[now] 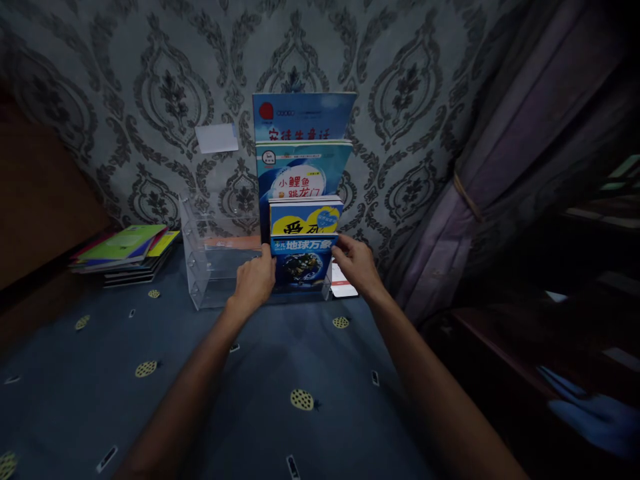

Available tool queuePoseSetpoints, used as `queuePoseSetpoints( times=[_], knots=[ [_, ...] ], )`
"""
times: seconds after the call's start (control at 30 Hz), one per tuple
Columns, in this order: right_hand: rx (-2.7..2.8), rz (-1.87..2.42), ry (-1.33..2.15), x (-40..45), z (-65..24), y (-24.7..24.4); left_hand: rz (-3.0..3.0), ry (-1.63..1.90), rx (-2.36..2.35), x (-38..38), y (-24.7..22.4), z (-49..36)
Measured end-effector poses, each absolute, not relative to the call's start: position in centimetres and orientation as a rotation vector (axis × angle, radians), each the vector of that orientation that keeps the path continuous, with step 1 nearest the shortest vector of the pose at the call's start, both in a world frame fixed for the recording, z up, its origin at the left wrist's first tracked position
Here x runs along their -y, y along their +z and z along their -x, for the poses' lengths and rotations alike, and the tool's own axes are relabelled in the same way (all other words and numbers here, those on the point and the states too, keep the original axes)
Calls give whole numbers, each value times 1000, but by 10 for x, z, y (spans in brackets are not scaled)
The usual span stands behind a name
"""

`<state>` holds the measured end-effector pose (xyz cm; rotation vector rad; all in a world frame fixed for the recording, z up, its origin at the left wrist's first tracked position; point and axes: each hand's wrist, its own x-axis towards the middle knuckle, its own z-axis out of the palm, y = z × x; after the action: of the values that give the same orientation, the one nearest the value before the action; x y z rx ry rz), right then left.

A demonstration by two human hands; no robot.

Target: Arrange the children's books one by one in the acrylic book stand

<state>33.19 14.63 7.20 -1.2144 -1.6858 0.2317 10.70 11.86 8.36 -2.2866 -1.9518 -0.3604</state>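
Observation:
A small blue book (301, 268) with a globe on its cover stands upright at the front right of a clear acrylic tiered rack (190, 260). My left hand (256, 279) is closed on its left edge, and my right hand (356, 265) grips the upper right edge. Directly behind it is a yellow and blue book (306, 217). Farther back rise a teal book (305, 163) and a taller blue book (313, 115), each partly covered by the one in front. The fingertips behind the front book are hidden.
To the left lies a stack of thin books (125, 243), green on top. A white card (217, 138) is near the wall above the rack. A bright white and red panel (345, 283) sits by the rack's right end. A tied curtain (445, 220) hangs right of the dark blue tablecloth (215, 413).

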Motion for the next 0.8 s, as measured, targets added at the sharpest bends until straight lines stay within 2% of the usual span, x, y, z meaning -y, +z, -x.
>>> queuePoseSetpoints(
  times=[0.8],
  knots=[
    [1623,1296,237,-153,-346,70,2287,-366,1969,-114,93,-101]
  ],
)
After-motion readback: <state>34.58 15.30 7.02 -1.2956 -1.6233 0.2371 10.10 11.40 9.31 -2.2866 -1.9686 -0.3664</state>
